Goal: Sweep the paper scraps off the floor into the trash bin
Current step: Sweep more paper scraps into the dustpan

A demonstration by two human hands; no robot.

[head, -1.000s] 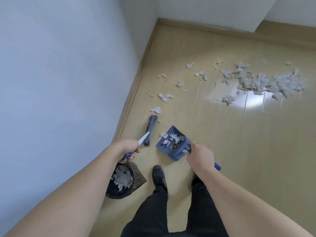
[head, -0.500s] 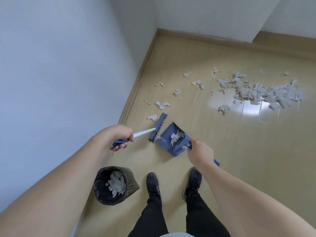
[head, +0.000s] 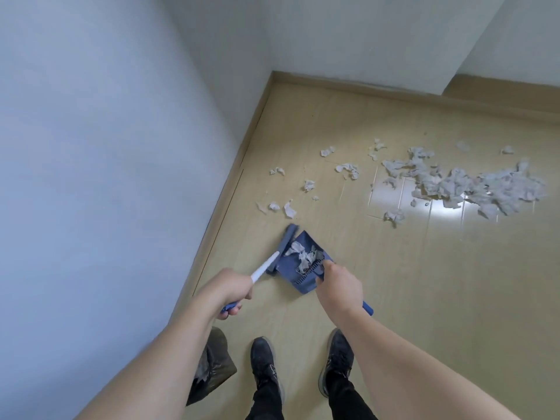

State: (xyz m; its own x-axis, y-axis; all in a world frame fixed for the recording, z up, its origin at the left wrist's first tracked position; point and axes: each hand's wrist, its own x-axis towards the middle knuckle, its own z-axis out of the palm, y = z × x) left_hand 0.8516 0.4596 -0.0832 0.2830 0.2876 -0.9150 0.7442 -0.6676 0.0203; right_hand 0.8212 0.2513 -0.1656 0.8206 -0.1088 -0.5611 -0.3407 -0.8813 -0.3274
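Hands (head: 225, 294) (head: 339, 286) apparently closed around brush (head: 280, 253), dustpan (head: 300, 262).

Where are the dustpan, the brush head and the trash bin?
dustpan (head: 291, 269), head view, bare blue pan floor.
brush head (head: 284, 248), head view, middle of head.
trash bin (head: 216, 363), head view, visible side.

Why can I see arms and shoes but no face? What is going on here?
The camera sits on the person's head and looks down, so you see only their arms, legs and black shoes. The left hand holds a small blue brush by its white and blue handle. The right hand holds a blue dustpan with some paper scraps in it. More torn paper lies on the wooden floor, farther away. The dark trash bin stands by the wall, partly hidden under the left arm.
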